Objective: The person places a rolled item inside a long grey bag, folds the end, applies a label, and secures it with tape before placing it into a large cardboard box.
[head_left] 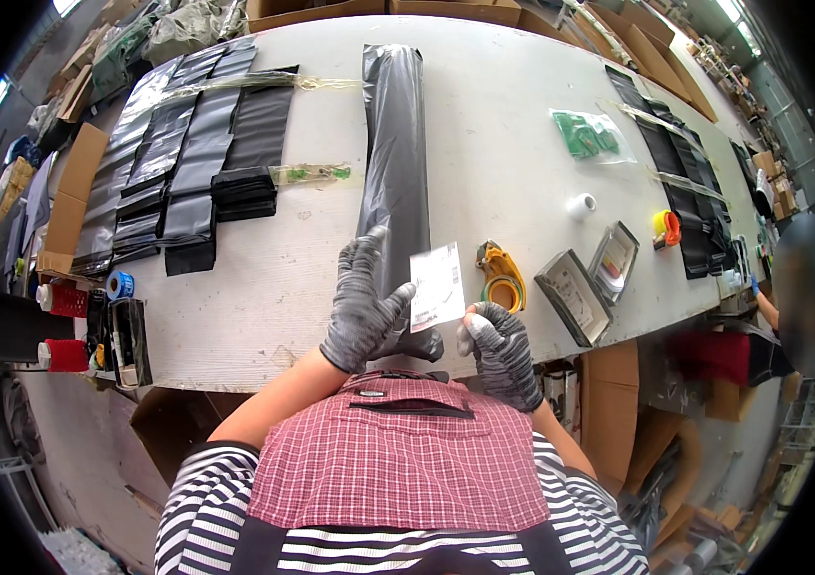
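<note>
Head view: left hand [361,307] over black package [396,163], fingers extended, unclenched; right hand [501,356] fingertips pinched at lower right corner of white label [437,286], beside the package's near part. Left thumb–label contact unclear.

A long, narrow package wrapped in glossy black plastic film [395,163] lies flat on the bench [503,125], its length running away from the near edge. Its film is creased and wrinkled, with pale streaks of shine along the top. The far end looks squared off; the near end is bunched and rumpled at the bench's near edge. A white rectangular paper label with dark print [437,284] shows over the package's right side near that end, printed face up, turned slightly askew, its sheet looking flat.
</note>
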{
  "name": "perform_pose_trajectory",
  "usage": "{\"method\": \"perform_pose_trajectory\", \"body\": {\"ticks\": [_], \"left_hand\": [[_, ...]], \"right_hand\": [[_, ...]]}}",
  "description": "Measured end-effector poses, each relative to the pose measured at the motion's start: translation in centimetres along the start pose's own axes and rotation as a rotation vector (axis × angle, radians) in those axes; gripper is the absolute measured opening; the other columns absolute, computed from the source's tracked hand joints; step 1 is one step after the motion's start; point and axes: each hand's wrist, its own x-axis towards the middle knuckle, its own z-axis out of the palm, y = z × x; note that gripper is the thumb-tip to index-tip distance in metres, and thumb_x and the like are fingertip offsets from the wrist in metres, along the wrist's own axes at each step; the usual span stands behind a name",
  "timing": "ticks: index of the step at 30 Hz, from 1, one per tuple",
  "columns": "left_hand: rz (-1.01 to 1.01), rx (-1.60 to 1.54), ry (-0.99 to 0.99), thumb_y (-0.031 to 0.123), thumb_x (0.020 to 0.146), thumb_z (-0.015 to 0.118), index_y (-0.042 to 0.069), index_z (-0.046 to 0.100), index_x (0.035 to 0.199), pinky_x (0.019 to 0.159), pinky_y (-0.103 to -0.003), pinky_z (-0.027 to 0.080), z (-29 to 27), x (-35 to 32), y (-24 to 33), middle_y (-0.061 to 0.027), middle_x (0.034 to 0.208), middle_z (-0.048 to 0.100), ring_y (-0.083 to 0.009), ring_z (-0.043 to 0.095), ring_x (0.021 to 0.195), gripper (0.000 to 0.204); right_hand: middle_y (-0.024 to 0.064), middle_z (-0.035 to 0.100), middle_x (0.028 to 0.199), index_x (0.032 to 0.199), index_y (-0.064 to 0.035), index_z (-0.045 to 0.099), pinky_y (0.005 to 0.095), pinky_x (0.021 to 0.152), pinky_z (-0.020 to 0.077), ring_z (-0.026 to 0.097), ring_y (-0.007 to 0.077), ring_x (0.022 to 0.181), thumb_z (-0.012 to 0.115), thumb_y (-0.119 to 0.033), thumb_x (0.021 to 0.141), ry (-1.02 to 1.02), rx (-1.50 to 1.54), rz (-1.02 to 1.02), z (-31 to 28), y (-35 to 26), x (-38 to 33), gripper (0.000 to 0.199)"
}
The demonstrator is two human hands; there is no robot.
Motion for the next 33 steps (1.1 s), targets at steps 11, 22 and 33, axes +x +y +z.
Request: {"method": "perform_pose_trajectory", "body": {"ticks": [11,22,33], "left_hand": [[-0.665,-0.777,-0.734,0.022,0.092,0.067,0.0,0.065,0.105,0.07,-0.027,0.055,-0.4,0.7,0.9,-0.0074,0.083,0.068,-0.0154,0.067,0.079,0.026],[-0.254,-0.427,-0.018,0.018,0.096,0.057,-0.002,0.059,0.1,0.059,-0.034,0.053,0.6,14.2,-11.9,-0.0126,0.075,0.064,-0.0212,0.065,0.067,0.021],[-0.044,0.623,-0.723,0.022,0.096,0.047,0.005,0.059,0.115,0.097,-0.043,0.046,8.2,11.5,-7.0,-0.0157,0.115,0.062,-0.0323,0.058,0.111,0.028]], "right_hand": [[0.0073,0.061,0.076,0.093,0.0007,0.063,0.0275,0.062,0.0499,0.057,0.0118,0.065,0.063,-0.005,0.087,0.025,-0.699,-0.394,-0.1,1.4,1.0,0.009],[0.006,0.057,0.066,0.085,-0.0008,0.064,0.0308,0.056,0.0436,0.05,0.0136,0.058,0.062,-0.01,0.084,0.461,-0.946,-0.193,-14.1,3.3,-0.1,0.01],[-0.0027,0.055,0.071,0.089,-0.0021,0.063,0.0235,0.059,0.043,0.049,0.0055,0.064,0.061,-0.007,0.087,0.357,-0.748,-0.083,-11.3,3.4,1.4,0.005]]}}
